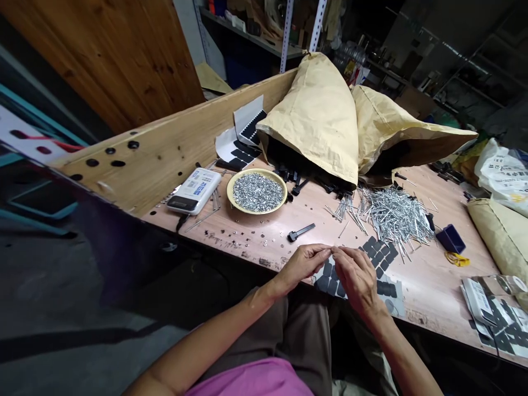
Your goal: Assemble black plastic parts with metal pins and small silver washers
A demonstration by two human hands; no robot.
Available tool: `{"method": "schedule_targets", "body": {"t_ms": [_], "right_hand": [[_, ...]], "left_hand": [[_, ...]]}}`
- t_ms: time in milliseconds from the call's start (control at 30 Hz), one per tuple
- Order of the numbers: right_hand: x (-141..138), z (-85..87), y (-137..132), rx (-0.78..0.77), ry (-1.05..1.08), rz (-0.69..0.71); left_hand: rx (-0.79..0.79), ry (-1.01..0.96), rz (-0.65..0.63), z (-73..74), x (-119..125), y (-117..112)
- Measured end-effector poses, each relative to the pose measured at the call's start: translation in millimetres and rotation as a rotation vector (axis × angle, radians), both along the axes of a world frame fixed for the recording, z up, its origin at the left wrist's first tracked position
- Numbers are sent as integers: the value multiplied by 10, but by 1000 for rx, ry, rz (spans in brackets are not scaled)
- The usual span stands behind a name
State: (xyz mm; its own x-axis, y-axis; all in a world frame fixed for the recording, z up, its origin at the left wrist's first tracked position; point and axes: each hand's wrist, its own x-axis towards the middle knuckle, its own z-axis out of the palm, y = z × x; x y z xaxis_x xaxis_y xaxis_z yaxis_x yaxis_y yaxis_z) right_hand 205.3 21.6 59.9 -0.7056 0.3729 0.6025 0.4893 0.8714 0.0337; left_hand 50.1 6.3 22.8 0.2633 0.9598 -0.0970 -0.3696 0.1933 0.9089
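Note:
My left hand (303,262) and my right hand (357,278) meet at their fingertips over the table's front edge. Both are closed in a pinch; whatever lies between the fingers is too small to make out. Under my right hand lie sheets of black stickers (383,256), partly covered by it. Just beyond my left hand rests a black plastic part (301,232) with a wide head and a narrow stem. A yellow bowl (231,201) holds many small metal nuts (259,191). Farther right is a heap of thin metal pins (398,214).
Two large paper sacks (319,118) lie open toward me, black parts spilling out. A white power bank (198,187) stands left of the bowl. Loose nuts (266,242) dot the front edge. A dark blue box (450,239) and yellow bands (456,259) sit to the right. A wooden board (165,148) borders the left.

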Motion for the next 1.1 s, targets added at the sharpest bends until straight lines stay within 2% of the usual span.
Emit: {"method": "schedule_targets", "body": {"t_ms": [133,233,400,500,633,800,1100], "right_hand": [[-36,44,26,-187,110,-39],[-36,51,78,-427,155,-84],[27,-83,202,-880,314,-122],[46,-180,240,-1035,387,-128],[41,-212,246,-1082,421,-141],[38,-192,236,-1145,456,-159],[24,-367,181,-1053,625,-316]], "left_hand": [[20,41,-2,-55,-2,28],[20,67,-20,-75,-14,31],[51,122,-94,-55,-72,25],[58,171,-104,-46,-97,26],[31,185,-134,-52,-125,30],[-28,54,-265,-77,-143,38],[-148,-22,-162,-120,-43,27]]}}
